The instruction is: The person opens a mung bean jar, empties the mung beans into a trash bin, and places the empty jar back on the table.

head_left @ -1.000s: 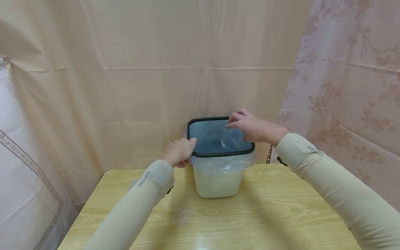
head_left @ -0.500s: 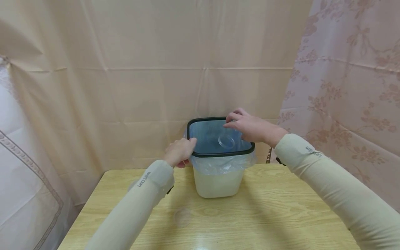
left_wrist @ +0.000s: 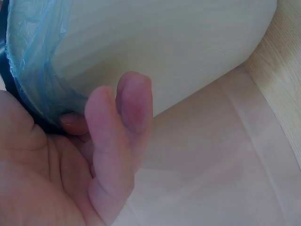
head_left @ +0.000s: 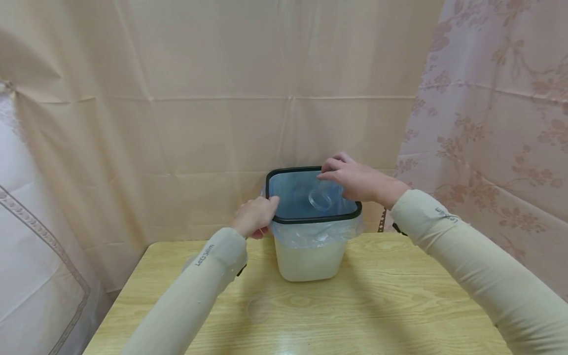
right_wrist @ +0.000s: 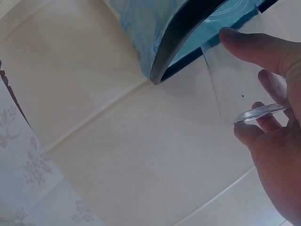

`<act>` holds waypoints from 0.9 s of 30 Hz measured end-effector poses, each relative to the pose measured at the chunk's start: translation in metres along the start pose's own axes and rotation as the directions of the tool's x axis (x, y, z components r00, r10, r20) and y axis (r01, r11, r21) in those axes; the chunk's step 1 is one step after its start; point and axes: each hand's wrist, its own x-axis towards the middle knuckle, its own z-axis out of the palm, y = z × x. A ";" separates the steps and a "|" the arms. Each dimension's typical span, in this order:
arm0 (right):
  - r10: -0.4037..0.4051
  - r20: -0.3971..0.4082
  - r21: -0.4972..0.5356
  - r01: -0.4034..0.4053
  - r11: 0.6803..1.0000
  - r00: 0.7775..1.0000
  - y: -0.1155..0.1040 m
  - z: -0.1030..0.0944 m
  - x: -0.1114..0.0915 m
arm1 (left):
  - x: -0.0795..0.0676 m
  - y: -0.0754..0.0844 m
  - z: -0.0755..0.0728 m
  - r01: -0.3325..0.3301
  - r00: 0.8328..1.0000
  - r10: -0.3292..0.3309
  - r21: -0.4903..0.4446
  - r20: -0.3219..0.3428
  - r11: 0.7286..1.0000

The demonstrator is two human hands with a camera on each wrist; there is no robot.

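A cream trash bin (head_left: 309, 260) with a black rim stands upright on the table, lined with a pale blue plastic bag (head_left: 310, 234) folded out over the rim. At its left side my left hand (head_left: 256, 215) grips the rim and bag edge, thumb on top; the left wrist view shows two fingers (left_wrist: 110, 136) sticking out beside the bin wall. Over the bin's opening, my right hand (head_left: 350, 178) holds a clear drinking glass (right_wrist: 228, 77) tilted, fingers around its thick base. In the head view, the glass's round mouth (head_left: 320, 199) shows against the blue lining.
The wooden table (head_left: 399, 296) ends just behind the bin, where a beige curtain (head_left: 213, 123) hangs. A floral curtain (head_left: 497, 123) is at the right. A faint round mark (head_left: 259, 309) shows on the tabletop. Something pale sits partly hidden behind the left sleeve.
My right hand has shifted slightly left with the glass, and the glass's mouth has moved left over the bin. My left hand and the bin stay in place.
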 end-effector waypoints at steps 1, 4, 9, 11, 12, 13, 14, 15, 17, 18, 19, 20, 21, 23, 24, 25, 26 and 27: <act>-0.001 -0.004 0.000 0.001 1.000 1.000 0.000 0.000 0.000 | 0.000 0.000 0.000 0.002 1.000 -0.002 0.001 -0.001 1.000; 0.009 -0.007 0.011 -0.009 1.000 1.000 0.000 -0.001 -0.001 | 0.001 0.000 0.001 0.006 1.000 -0.006 0.004 -0.005 1.000; 0.037 -0.013 0.036 -0.037 0.999 0.999 0.001 -0.003 -0.002 | 0.001 -0.001 0.001 0.003 1.000 -0.003 -0.003 -0.012 1.000; 0.046 -0.015 0.045 -0.045 0.998 0.999 0.001 -0.004 -0.003 | 0.000 -0.001 0.001 0.000 1.000 0.000 -0.004 -0.015 1.000; 0.048 -0.015 0.048 -0.047 0.998 0.999 0.001 -0.004 -0.004 | 0.000 -0.001 0.001 -0.001 1.000 0.001 -0.003 -0.015 1.000; 0.050 -0.016 0.051 -0.049 0.998 0.999 0.001 -0.004 -0.004 | 0.000 -0.001 0.001 -0.001 1.000 0.001 -0.003 -0.015 1.000; 0.050 -0.017 0.055 -0.049 0.997 0.999 0.002 -0.004 -0.004 | 0.000 -0.001 0.001 -0.002 1.000 0.002 -0.002 -0.016 1.000; 0.051 -0.018 0.057 -0.050 0.997 0.999 0.002 -0.005 -0.004 | 0.000 -0.001 0.001 -0.003 1.000 0.003 -0.001 -0.016 1.000; 0.050 -0.022 0.057 -0.048 0.997 0.999 0.003 -0.004 -0.004 | 0.001 -0.001 0.001 0.000 1.000 0.000 0.001 -0.016 1.000; 0.049 -0.025 0.060 -0.048 0.997 0.998 0.004 -0.004 -0.004 | 0.002 -0.001 0.001 -0.001 1.000 0.001 0.002 -0.016 1.000; 0.051 -0.028 0.066 -0.049 0.997 0.998 0.004 -0.004 -0.004 | 0.002 -0.001 0.001 0.001 1.000 -0.001 0.004 -0.016 1.000; 0.054 -0.031 0.071 -0.052 0.996 0.998 0.004 -0.004 -0.004 | 0.002 -0.001 0.001 0.003 1.000 -0.002 0.005 -0.017 1.000; 0.059 -0.035 0.075 -0.056 0.996 0.998 0.005 -0.003 -0.004 | 0.002 -0.001 0.002 0.003 1.000 -0.002 0.007 -0.017 1.000; 0.077 -0.039 0.082 -0.074 0.994 0.996 0.005 -0.003 -0.004 | 0.001 -0.001 0.001 0.000 1.000 0.000 0.010 -0.018 1.000; 0.090 -0.040 0.088 -0.086 0.992 0.995 0.005 -0.003 -0.004 | 0.000 0.000 0.001 -0.003 1.000 0.003 0.010 -0.019 1.000; 0.103 -0.041 0.089 -0.099 0.991 0.994 0.004 -0.002 -0.005 | 0.000 0.000 0.001 -0.004 1.000 0.004 0.009 -0.018 1.000; 0.114 -0.041 0.088 -0.110 0.990 0.993 0.004 -0.002 -0.005 | -0.001 0.000 0.001 -0.007 1.000 0.007 0.008 -0.020 1.000; 0.122 -0.040 0.088 -0.118 0.989 0.992 0.004 -0.002 -0.005 | -0.002 0.000 0.001 -0.010 1.000 0.010 0.005 -0.020 1.000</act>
